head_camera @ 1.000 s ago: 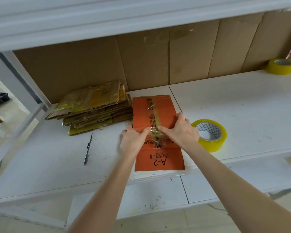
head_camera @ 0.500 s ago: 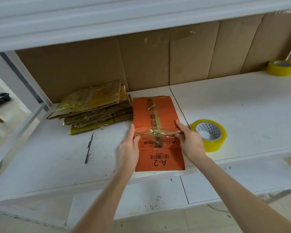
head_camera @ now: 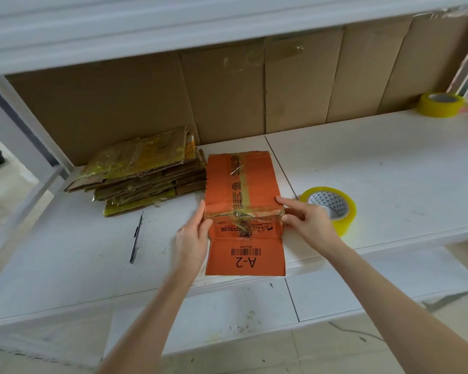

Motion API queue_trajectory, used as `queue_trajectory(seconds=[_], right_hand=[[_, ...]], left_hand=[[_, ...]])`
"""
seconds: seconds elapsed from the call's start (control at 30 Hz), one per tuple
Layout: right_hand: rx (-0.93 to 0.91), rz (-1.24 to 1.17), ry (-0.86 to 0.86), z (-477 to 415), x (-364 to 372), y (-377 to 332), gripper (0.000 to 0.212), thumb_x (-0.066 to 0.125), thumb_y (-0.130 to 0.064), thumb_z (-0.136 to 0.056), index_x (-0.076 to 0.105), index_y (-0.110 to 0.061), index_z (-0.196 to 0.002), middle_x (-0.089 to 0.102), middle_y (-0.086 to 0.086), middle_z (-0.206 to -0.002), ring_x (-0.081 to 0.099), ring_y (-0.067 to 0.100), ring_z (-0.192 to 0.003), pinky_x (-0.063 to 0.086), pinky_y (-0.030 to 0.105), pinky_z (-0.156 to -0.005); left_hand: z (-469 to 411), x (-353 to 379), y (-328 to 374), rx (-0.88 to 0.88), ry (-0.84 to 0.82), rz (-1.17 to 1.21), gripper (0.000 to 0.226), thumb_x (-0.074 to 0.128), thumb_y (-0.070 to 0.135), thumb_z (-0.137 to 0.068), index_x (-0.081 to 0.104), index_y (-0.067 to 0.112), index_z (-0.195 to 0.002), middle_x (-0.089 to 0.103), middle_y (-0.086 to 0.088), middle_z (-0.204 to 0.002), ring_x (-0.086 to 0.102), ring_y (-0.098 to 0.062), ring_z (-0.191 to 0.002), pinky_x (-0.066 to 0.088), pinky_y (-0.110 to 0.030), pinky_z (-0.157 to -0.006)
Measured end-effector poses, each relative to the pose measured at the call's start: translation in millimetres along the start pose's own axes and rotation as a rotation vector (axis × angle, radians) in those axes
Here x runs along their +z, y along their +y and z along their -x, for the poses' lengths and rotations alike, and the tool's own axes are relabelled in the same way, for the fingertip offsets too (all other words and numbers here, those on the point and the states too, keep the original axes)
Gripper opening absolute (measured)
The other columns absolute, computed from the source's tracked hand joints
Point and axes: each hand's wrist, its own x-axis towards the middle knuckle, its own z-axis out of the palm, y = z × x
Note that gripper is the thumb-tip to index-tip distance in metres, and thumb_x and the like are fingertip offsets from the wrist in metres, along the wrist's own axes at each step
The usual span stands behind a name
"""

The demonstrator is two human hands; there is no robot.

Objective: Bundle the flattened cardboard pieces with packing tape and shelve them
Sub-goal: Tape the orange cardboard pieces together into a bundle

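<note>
1. Fingers [head_camera: 200,213] of the left hand [head_camera: 192,238] straight and pressed together, flat against the left edge of the orange cardboard bundle [head_camera: 243,182]; thumb over the top face.
2. Right hand [head_camera: 308,225]: forefinger extended on the top face, thumb against the right edge, pinching the bundle there. Other fingers [head_camera: 299,218] curled.
3. Bundle lies flat on the white shelf [head_camera: 376,163], near end at the front lip, "A-2" label and barcode nearest. A clear tape band [head_camera: 243,211] crosses it between the hands; a second strip runs lengthwise.
4. Yellow tape roll [head_camera: 347,214] lies flat just beyond the right hand.
5. Thin dark tool [head_camera: 135,238] to the left of the bundle, apart from it; pen or blade, cannot tell.
6. Stack of taped brown cardboard [head_camera: 146,174] back left, touching or nearly touching the bundle's far corner.
7. Second tape roll [head_camera: 441,105] far right.
8. Brown cardboard sheets [head_camera: 227,90] line the back.
</note>
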Motion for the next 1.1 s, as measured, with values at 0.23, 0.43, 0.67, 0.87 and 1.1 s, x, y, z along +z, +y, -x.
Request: queue_trajectory(seconds=[0.23, 0.43, 0.67, 0.87, 1.1], right_hand=[[0.003, 0.443, -0.011, 1, 10, -9, 0.066, 0.078, -0.047, -0.073, 0.052, -0.023, -0.129, 0.070, 0.003, -0.100, 0.066, 0.022, -0.090, 0.053, 0.033, -0.083], [0.067, 0.725, 0.123, -12, 33, -29, 0.070, 0.028, -0.087, -0.071, 0.034, -0.026, -0.104, 0.062, 0.002, -0.084, 0.065, 0.029, -0.084, 0.044, 0.034, -0.063], [0.110, 0.623, 0.091, -28, 22, -23, 0.039, 0.034, -0.040, -0.101, 0.035, -0.018, -0.134, 0.064, 0.013, -0.097, 0.060, 0.034, -0.096, 0.038, 0.036, -0.069], [0.143, 0.818, 0.138, -30, -10, -12, 0.034, 0.045, -0.041, -0.097, 0.045, -0.031, -0.129, 0.055, 0.005, -0.123, 0.049, 0.028, -0.115, 0.041, 0.040, -0.084], [0.351, 1.006, 0.113, -38, -40, 10, 0.045, 0.043, -0.016, -0.096, 0.038, -0.031, -0.138, 0.039, 0.008, -0.141, 0.034, 0.032, -0.130, 0.034, 0.043, -0.103]], left_hand=[[2, -4, 7, 0.020, -0.100, -0.027, 0.057, 0.048, 0.034, -0.096, 0.025, 0.033, -0.148, 0.068, 0.002, -0.092, 0.060, 0.000, -0.076, 0.052, -0.024, -0.071], [-17, 5, 48, -0.170, -0.134, -0.347, 0.088, 0.019, 0.078, -0.079, 0.021, 0.023, -0.148, 0.042, -0.010, -0.137, 0.051, -0.031, -0.118, 0.049, -0.047, -0.089], [-33, -2, 41, -0.218, -0.160, -0.161, 0.047, 0.027, 0.039, -0.103, 0.040, 0.021, -0.144, 0.052, -0.009, -0.135, 0.054, -0.027, -0.117, 0.042, -0.037, -0.093], [-49, -5, 52, -0.209, -0.276, -0.123, 0.041, 0.042, 0.041, -0.098, 0.050, 0.022, -0.133, 0.065, 0.000, -0.117, 0.064, -0.018, -0.099, 0.052, -0.044, -0.090], [-76, -1, 65, -0.112, -0.308, -0.216, 0.044, 0.044, 0.027, -0.100, 0.040, 0.024, -0.144, 0.051, -0.004, -0.141, 0.050, -0.023, -0.126, 0.043, -0.044, -0.102]])
